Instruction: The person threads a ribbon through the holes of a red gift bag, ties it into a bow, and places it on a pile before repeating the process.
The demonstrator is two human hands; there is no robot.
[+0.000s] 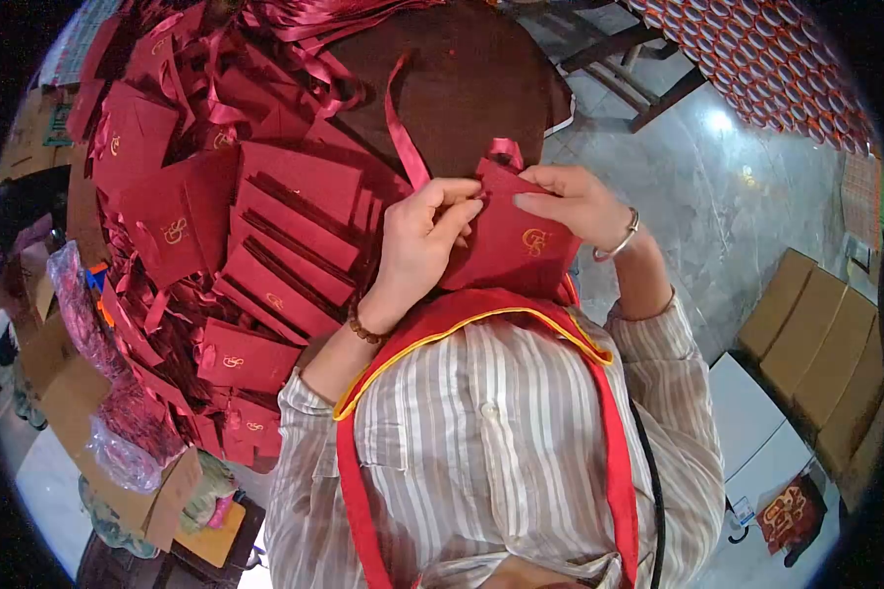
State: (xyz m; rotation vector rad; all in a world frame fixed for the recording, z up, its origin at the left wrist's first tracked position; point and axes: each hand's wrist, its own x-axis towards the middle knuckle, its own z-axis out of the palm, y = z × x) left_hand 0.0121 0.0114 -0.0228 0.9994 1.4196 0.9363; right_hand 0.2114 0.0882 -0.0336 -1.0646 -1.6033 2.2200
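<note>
A dark red bag [511,236] with a gold logo is held in front of the chest, just above a red apron [521,302] with yellow trim. On its upper left edge my left hand [424,231] pinches, thumb and forefinger together. My right hand [580,204] grips the upper right corner between thumb and fingers. A pink ribbon [403,133] rises from beside my left hand, and a ribbon loop [505,150] stands at the bag's top edge. What lies between my left fingertips is too small to make out.
Many similar red bags [295,250] are piled and stacked at the left, with loose ribbons. A brown round surface [452,79] lies ahead. Wooden stool legs [648,88] stand at the upper right, cardboard [815,344] at the right, and an open carton [138,491] at the lower left.
</note>
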